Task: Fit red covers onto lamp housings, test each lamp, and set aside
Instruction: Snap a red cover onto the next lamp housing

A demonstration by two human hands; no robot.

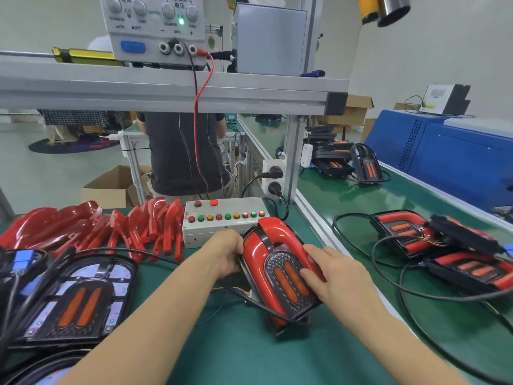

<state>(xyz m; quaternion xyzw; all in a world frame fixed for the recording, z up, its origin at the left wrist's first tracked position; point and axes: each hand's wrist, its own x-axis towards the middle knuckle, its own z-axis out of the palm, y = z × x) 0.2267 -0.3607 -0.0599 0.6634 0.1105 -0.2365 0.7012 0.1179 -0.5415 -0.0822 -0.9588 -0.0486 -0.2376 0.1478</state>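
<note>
A lamp housing (pixel 280 279) with a red U-shaped cover (pixel 259 251) on it stands tilted at the centre of the green mat. My left hand (pixel 224 252) grips its left edge, fingers curled round the rim. My right hand (pixel 333 273) lies on its right side, fingers straight, pressing on the red cover and the black grille. Loose red covers (pixel 116 229) are piled at the back left. Uncovered housings (pixel 72 298) with orange strips lie at the left.
A grey test box (pixel 224 220) with coloured buttons sits just behind the lamp. Covered lamps (pixel 444 248) with black cables lie on the right conveyor belt. A power supply (pixel 155 26) stands on the aluminium shelf overhead. A person stands behind the bench.
</note>
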